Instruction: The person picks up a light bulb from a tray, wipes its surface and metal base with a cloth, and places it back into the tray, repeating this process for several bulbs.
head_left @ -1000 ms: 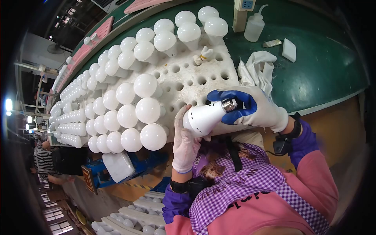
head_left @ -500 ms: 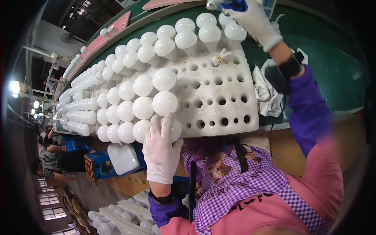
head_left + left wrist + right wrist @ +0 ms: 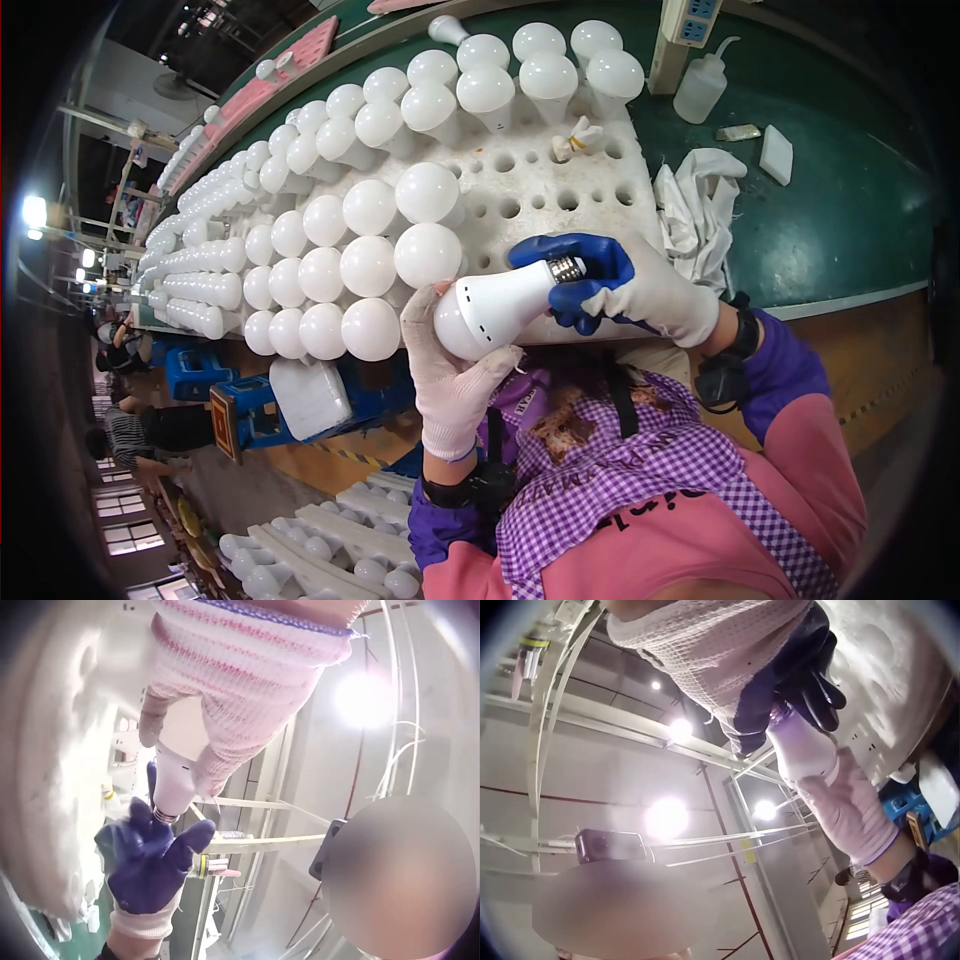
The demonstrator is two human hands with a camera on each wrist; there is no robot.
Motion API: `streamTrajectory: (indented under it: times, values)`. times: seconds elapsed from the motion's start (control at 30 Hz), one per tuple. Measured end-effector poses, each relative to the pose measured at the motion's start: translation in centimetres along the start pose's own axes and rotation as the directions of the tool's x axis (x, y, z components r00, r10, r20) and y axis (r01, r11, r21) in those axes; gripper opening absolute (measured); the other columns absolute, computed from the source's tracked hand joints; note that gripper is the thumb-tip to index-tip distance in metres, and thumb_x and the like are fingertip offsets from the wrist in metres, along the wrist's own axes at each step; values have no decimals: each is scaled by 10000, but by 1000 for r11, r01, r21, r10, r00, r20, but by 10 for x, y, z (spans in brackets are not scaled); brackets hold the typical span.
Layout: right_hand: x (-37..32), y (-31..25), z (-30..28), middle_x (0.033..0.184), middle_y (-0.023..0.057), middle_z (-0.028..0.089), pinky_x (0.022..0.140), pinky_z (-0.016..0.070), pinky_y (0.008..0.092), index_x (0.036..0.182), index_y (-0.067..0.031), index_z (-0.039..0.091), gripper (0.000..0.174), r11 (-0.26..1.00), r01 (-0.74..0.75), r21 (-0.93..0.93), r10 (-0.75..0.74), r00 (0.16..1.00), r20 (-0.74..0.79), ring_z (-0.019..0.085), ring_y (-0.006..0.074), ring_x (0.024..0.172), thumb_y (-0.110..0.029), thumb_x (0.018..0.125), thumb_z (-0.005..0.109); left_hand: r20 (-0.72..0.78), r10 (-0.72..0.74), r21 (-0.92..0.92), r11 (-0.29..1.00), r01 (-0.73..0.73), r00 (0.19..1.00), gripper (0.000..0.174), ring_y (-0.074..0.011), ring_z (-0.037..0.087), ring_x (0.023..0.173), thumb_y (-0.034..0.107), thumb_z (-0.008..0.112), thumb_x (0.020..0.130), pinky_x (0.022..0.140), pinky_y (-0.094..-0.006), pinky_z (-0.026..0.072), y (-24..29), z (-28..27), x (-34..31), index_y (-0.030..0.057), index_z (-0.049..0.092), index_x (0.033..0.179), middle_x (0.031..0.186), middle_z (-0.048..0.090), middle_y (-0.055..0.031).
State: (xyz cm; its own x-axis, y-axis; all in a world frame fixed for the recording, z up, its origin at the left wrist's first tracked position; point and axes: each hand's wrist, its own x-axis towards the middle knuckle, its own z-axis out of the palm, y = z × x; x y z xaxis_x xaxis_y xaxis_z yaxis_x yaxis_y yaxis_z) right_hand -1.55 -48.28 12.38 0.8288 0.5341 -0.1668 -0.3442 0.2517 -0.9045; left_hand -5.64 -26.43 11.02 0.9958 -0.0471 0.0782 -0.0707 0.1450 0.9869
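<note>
A white light bulb (image 3: 500, 305) with a silver screw base lies slantwise between my two gloved hands, over the near edge of a foam tray (image 3: 540, 225). My left hand (image 3: 450, 375), in a white knit glove, grips its round dome, with thumb and fingers on opposite sides in the left wrist view. My right hand (image 3: 640, 285), in a glove with blue-coated fingers, has its fingers curled about the metal screw base (image 3: 567, 269). Beside the left hand stand rows of white bulbs (image 3: 427, 255), domes up, in the tray's holes.
Another bulb (image 3: 448, 30) lies beyond the tray at the back. A twisted white scrap (image 3: 578, 138) sits on the tray. To the right are a crumpled white cloth (image 3: 700, 205), a squeeze bottle (image 3: 701, 88) and a white block (image 3: 776, 155). A socket post (image 3: 684, 35) rises behind.
My right hand has come back from the far edge, where a bulb now lies. My left hand has lifted the near corner bulb out of the tray, and both hands now hold it.
</note>
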Motion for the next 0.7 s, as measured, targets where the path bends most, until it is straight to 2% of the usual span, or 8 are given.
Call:
streamTrajectory:
  times: [0.1,0.23,0.3,0.33,0.37,0.43,0.47,0.7]
  values:
    - [-2,0,1,1025,30,644,652,490,184,1233,-13,591,499,999,9,-33,-12,997,-75,570,39,748,-141,783,762,-22,-87,30,996,88,996,865,-232,468,1190,-11,792,642,979,-374,460,1,7,2,20,300,1352,1317,392,-131]
    - [-4,5,1,1096,62,634,877,469,249,1254,-19,570,483,948,195,-252,-206,978,-19,579,114,965,-132,817,741,13,-81,56,995,80,997,782,-242,573,1048,27,740,656,848,-343,529,-1,2,6,-9,337,1325,1222,484,-160]
    - [-4,9,-4,1141,74,635,931,447,266,1251,-16,570,487,891,292,-348,-300,953,32,571,124,1024,-136,813,745,106,-325,-221,914,341,940,724,-242,643,805,135,716,681,648,-302,549,10,7,8,-28,373,1298,1083,572,-179]
    - [-3,10,-9,1160,79,636,932,449,271,1246,-14,572,494,814,382,-438,-380,920,96,570,121,1034,-140,805,754,149,-279,-350,882,315,949,698,-218,618,615,250,719,740,474,-261,482,-5,4,6,-18,385,1290,993,606,-187]
    - [-3,10,-12,1178,83,637,934,450,275,1242,-13,574,501,719,466,-516,-448,878,168,570,118,1044,-145,796,763,155,-278,-354,880,316,948,698,-218,618,615,250,719,740,474,-261,482,-10,0,5,-18,385,1290,993,606,-187]
    - [-9,3,-7,1132,115,662,931,456,303,1169,8,622,498,734,395,-552,-413,905,98,609,168,1048,-100,720,808,381,-404,-552,622,555,832,712,-202,603,618,344,735,769,444,-239,437,-14,-7,6,-5,395,1288,1020,601,-191]
    - [-9,2,-5,1128,110,663,935,454,301,1162,8,625,502,813,352,-464,-370,927,54,608,166,1046,-110,713,816,403,-425,-541,603,585,811,706,-195,590,604,378,741,787,415,-226,397,-14,-6,6,21,400,1291,1015,599,-189]
    - [-8,1,-13,1130,79,659,943,455,302,1158,-11,632,514,906,290,-307,-310,951,-16,597,148,1048,-88,688,826,331,-281,-492,763,419,901,798,-244,623,824,115,788,711,576,-269,511,-18,8,6,62,317,1353,1193,513,-192]
